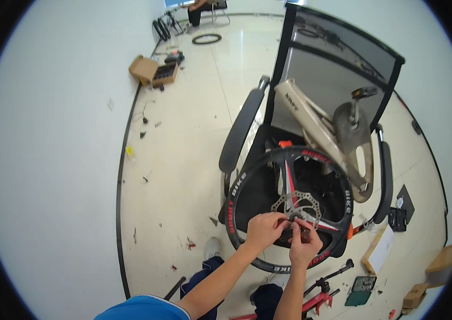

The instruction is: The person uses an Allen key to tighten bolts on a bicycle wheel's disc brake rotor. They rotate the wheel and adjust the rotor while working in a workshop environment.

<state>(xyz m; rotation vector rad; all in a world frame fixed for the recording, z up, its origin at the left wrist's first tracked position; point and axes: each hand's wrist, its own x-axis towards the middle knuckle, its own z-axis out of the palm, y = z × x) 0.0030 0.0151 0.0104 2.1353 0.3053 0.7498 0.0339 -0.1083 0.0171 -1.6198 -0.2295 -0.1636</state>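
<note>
Your left hand (pixel 265 231) and right hand (pixel 306 244) curl their fingers at the hub (pixel 296 215) of the bicycle wheel (pixel 289 184) lying on the office chair (pixel 338 66); whether gripping, I cannot tell. An open cardboard box (pixel 144 68) holds dark contents.

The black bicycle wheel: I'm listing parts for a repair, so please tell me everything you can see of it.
The black bicycle wheel has broad spokes with red and white stripes, and red and white lettering around its ring. A silver, perforated, metal-looking brake disc faces up at its centre. It lies on its side over the black chair seat, its near edge apparently overhanging. The left hand and right hand meet at the hub, hiding part of it.
</note>
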